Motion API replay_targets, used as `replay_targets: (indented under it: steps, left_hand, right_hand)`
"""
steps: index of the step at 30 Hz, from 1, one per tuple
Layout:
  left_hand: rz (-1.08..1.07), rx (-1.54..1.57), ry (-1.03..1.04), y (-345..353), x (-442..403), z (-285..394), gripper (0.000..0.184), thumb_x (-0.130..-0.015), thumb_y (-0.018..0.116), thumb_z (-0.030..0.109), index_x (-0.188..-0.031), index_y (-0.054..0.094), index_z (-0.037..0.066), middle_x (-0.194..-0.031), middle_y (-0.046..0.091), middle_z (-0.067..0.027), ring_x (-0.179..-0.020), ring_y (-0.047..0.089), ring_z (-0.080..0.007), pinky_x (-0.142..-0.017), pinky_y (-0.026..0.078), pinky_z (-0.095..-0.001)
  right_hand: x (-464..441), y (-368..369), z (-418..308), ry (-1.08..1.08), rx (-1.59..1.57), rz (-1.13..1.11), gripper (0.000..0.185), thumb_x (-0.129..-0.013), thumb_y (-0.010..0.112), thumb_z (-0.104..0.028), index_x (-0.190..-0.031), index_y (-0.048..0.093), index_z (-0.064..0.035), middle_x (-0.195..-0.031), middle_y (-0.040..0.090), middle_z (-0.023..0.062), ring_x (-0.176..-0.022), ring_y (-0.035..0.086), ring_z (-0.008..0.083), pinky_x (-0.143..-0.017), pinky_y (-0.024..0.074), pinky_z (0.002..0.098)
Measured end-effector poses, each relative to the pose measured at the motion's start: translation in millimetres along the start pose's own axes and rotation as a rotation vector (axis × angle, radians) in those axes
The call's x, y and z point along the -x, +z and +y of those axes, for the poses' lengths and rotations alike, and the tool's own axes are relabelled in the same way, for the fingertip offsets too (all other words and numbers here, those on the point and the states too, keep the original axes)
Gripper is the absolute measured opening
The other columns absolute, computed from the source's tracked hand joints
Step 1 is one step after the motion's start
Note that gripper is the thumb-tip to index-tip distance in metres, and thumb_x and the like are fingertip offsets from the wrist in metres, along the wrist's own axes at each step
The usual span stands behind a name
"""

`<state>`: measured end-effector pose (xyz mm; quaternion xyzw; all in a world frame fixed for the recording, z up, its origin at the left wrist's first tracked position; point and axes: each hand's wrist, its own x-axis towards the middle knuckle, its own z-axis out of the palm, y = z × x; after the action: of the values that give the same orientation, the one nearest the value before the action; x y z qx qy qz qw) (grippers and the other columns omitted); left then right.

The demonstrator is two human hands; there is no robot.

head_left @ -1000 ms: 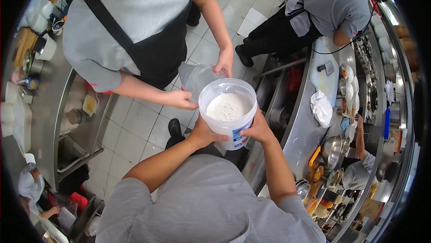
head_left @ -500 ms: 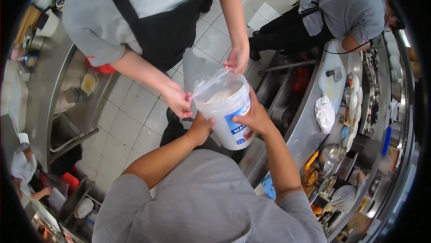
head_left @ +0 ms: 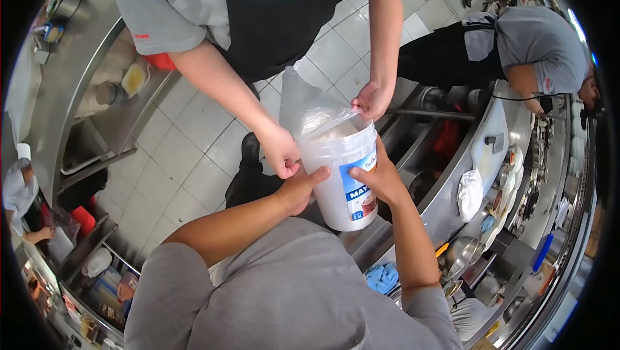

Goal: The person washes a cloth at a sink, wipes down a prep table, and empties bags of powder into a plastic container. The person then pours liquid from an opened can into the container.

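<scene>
A white plastic bucket with a blue mayonnaise label is held between my two hands, its open top tilted away from me. My left hand is wrapped round its left side, with the thumb on the wall. On the right side, my right hand grips it with the thumb across the label. A clear plastic bag lies over the mouth, and something pale shows under it. The co-worker opposite pinches the bag near the rim with one hand; their other hand is at the bucket's left edge.
A steel counter runs along the right, with a white cloth, a cutting board and several bowls. A blue cloth lies near my right arm. Another person bends over that counter. Steel shelving stands left.
The view has shifted, and the bucket now appears a little further right and lower. The bag covers more of its mouth, so less of the pale contents shows. Both my hands keep their hold.
</scene>
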<state>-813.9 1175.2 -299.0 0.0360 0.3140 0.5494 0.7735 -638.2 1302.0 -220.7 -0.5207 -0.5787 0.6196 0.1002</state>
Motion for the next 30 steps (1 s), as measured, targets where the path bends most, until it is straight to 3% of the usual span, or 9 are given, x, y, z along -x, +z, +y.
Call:
replay_targets:
  steps: [3,11,13,17,19,21,23,26,30]
  left_hand:
    - [-0.004,0.005,-0.103,-2.8,-1.5,-0.4,0.104,-0.08,0.082,0.065,-0.155,0.031,0.014,-0.148,0.049,-0.0089,-0.135,0.053,-0.0244,-0.101,0.053,-0.05]
    - [-0.067,-0.049,-0.076,-7.4,-5.1,6.1,0.103,-0.078,0.082,0.068,-0.152,0.036,0.013,-0.142,0.054,-0.0053,-0.128,0.057,-0.0216,-0.093,0.057,-0.0441]
    - [-0.086,-0.051,-0.083,-4.4,8.4,-3.5,0.103,-0.078,0.082,0.068,-0.152,0.036,0.013,-0.141,0.055,-0.005,-0.128,0.058,-0.0211,-0.092,0.057,-0.0424]
    - [-0.014,-0.086,0.085,7.1,-0.7,-6.9,0.098,-0.077,0.081,0.071,-0.146,0.041,0.013,-0.125,0.06,-0.0014,-0.109,0.062,-0.0139,-0.072,0.054,-0.0308]
    - [-0.016,-0.045,-0.059,0.6,-0.7,-9.7,0.098,-0.078,0.081,0.069,-0.147,0.041,0.013,-0.126,0.061,-0.0018,-0.112,0.062,-0.0146,-0.075,0.057,-0.0324]
    - [-0.037,-0.063,-0.012,7.8,2.6,-1.6,0.104,-0.079,0.083,0.065,-0.154,0.034,0.012,-0.145,0.053,-0.0077,-0.131,0.057,-0.0205,-0.092,0.059,-0.0413]
    - [-0.053,0.012,-0.112,0.9,7.8,-5.8,0.097,-0.083,0.086,0.051,-0.152,0.035,0.006,-0.143,0.053,-0.0122,-0.137,0.05,-0.0249,-0.108,0.049,-0.0466]
    - [-0.022,-0.013,-0.008,15.7,3.8,5.0,0.096,-0.083,0.086,0.052,-0.151,0.037,0.006,-0.143,0.053,-0.0122,-0.137,0.05,-0.0245,-0.107,0.05,-0.0469]
    - [-0.069,-0.008,-0.143,11.7,9.9,3.8,0.095,-0.085,0.084,0.05,-0.152,0.034,0.006,-0.142,0.053,-0.0129,-0.134,0.054,-0.0256,-0.102,0.055,-0.0486]
  right_hand:
    - [-3.0,-0.6,-10.0,0.149,0.074,0.008,0.125,-0.068,0.094,-0.043,-0.163,0.023,-0.0027,-0.141,0.06,0.0214,-0.13,0.06,0.0302,-0.11,0.0467,0.0396]
    - [-4.3,-2.6,-8.3,-0.003,0.065,-0.007,0.125,-0.066,0.094,-0.044,-0.162,0.027,-0.0028,-0.145,0.057,0.0218,-0.134,0.057,0.0326,-0.113,0.0432,0.0408]
    - [4.5,1.4,-12.6,0.06,0.042,-0.002,0.124,-0.066,0.094,-0.043,-0.163,0.027,-0.0034,-0.146,0.056,0.0216,-0.137,0.055,0.0329,-0.115,0.0415,0.0405]
    - [5.5,-3.2,-23.9,-0.03,0.073,-0.002,0.125,-0.066,0.094,-0.043,-0.163,0.025,-0.0045,-0.143,0.059,0.0202,-0.134,0.057,0.0318,-0.113,0.0431,0.0393]
    - [10.7,1.4,-35.1,0.153,0.134,0.036,0.125,-0.067,0.094,-0.043,-0.163,0.025,-0.0041,-0.142,0.06,0.0209,-0.133,0.058,0.0326,-0.112,0.0438,0.0396]
    - [9.7,-5.7,-22.1,0.019,0.218,0.042,0.126,-0.067,0.094,-0.044,-0.163,0.024,-0.0025,-0.144,0.059,0.0214,-0.134,0.057,0.0327,-0.113,0.0434,0.0399]
    - [18.2,-4.6,-27.9,0.08,0.136,0.03,0.127,-0.067,0.094,-0.044,-0.163,0.024,-0.0005,-0.146,0.057,0.0221,-0.134,0.057,0.0324,-0.112,0.0438,0.0397]
    - [16.1,-6.9,-21.5,0.054,0.15,0.067,0.126,-0.067,0.094,-0.043,-0.162,0.024,0.0005,-0.146,0.056,0.0226,-0.133,0.058,0.0317,-0.112,0.0445,0.0396]
    - [19.0,-4.2,-22.5,0.138,0.025,0.06,0.122,-0.068,0.094,-0.041,-0.161,0.027,-0.0008,-0.142,0.059,0.0213,-0.129,0.06,0.0298,-0.109,0.0467,0.0385]
